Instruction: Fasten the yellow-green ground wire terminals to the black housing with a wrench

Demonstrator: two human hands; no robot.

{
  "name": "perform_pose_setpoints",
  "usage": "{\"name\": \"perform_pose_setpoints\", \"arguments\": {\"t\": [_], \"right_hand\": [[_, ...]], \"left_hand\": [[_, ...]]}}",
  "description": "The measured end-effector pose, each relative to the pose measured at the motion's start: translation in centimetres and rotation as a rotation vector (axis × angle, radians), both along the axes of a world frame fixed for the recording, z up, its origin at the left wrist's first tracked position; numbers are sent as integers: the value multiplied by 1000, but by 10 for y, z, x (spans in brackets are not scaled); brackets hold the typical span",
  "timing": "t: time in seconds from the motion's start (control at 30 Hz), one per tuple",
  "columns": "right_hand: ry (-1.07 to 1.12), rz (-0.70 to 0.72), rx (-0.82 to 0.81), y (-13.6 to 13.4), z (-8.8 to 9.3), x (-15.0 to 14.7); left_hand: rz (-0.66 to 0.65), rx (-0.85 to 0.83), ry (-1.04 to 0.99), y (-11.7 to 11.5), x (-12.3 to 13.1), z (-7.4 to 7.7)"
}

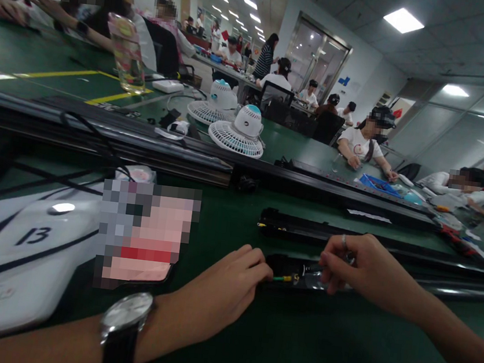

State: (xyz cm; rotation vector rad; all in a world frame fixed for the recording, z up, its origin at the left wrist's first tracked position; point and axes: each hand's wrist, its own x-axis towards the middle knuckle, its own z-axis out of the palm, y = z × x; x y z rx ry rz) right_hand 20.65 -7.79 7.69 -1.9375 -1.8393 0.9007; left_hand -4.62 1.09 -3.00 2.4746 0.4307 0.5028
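Note:
My left hand (237, 280), with a wristwatch (127, 311) on its wrist, is closed at the left end of a long black bar (280, 263). A short green wire with a yellow end (287, 278) runs out from its fingertips into the bar's open end. My right hand (358, 270), wearing a ring, is pinched over the same bar. Something slim and shiny (350, 257) shows among its fingers, too hidden to name. A clear plastic piece (318, 281) lies just below those fingers. Behind it is a second black bar (293, 225) with a small yellow-tipped wire at its end.
At left are a white plastic item marked 13 (35, 233), black cables (86, 123) and a partly blurred phone (148, 241). Long dark rails (162, 152) cross the green table. Beyond stand white fans (239, 131) and a clear bottle (127, 55). Several people sit at tables farther back.

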Motion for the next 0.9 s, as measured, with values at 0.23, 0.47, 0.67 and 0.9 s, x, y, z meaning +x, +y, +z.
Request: {"name": "perform_pose_setpoints", "arguments": {"t": [0.23, 0.47, 0.67, 0.9], "right_hand": [[-38, 16, 3, 1, -1, -6], [-69, 37, 25, 2, -7, -7], [-142, 70, 49, 0, -11, -8], [-303, 216, 34, -3, -2, -1]], "left_hand": [[10, 4, 30, -1, 2, 4], [5, 10, 14, -1, 1, 4], [11, 21, 0, -1, 2, 3], [6, 0, 11, -1, 1, 1]]}}
